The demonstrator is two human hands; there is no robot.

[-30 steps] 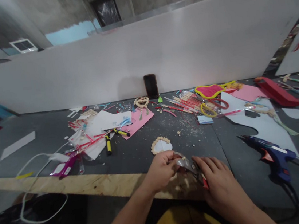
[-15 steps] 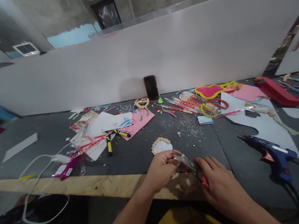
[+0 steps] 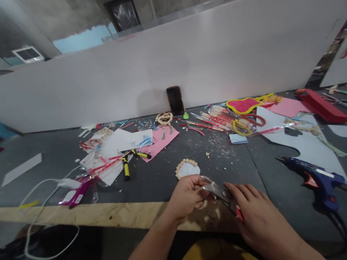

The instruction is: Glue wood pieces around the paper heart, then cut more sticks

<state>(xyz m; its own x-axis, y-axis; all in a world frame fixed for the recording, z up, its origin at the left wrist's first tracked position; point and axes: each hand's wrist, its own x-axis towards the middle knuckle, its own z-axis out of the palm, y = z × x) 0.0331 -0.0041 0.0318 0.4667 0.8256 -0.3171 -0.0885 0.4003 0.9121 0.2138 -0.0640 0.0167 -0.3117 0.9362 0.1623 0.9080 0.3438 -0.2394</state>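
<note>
At the lower centre, my right fingers (image 3: pixel 243 190) grip red-handled shears (image 3: pixel 223 193); my left fingers (image 3: pixel 195 181) pinch a small pale piece (image 3: pixel 213 183), apparently steadying it for the blades, near the bead-edged white cutout (image 3: pixel 189 169) on the counter (image 3: pixel 158 183).

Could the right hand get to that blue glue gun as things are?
Probably, though the right hand is holding red-handled cutters and would likely need to free itself first. The glue gun lies to its right, with only dark tabletop visible between.
</note>
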